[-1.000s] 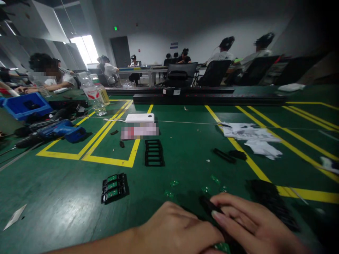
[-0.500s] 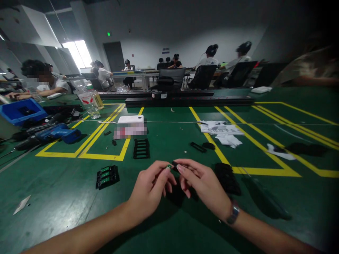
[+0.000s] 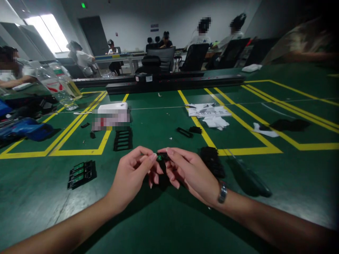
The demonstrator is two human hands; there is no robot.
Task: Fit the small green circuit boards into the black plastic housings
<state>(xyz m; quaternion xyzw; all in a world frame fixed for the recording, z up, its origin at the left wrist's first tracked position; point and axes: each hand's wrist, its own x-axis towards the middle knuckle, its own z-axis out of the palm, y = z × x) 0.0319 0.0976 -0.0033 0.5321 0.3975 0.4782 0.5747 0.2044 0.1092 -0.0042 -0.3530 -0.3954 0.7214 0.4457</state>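
My left hand [image 3: 134, 173] pinches a small green circuit board [image 3: 159, 158] between thumb and forefinger. Against it sits a small black plastic part [image 3: 164, 155], which the closed fingers of my right hand [image 3: 188, 165] grip from the other side. Fingertips cover much of both pieces, so I cannot tell how they fit together. Left of my hands lies a black frame with green boards [image 3: 79, 173] set in it. Farther back is a slotted black frame [image 3: 123, 138]. Beside my right wrist is a pile of black parts [image 3: 212, 160].
A screwdriver [image 3: 251, 176] lies at right, beyond my right forearm. White paper or cloth pieces [image 3: 209, 110], a white power-bank-like box [image 3: 113, 108], a blue power drill [image 3: 29, 129] and plastic bottles [image 3: 57, 86] stand or lie farther off. Black rails [image 3: 172, 84] cross the back; people sit beyond.
The view has shifted, so the table things appear farther left and higher. Between my fingers, the green board and the black part have come together; they were at separate fingertips, almost touching.
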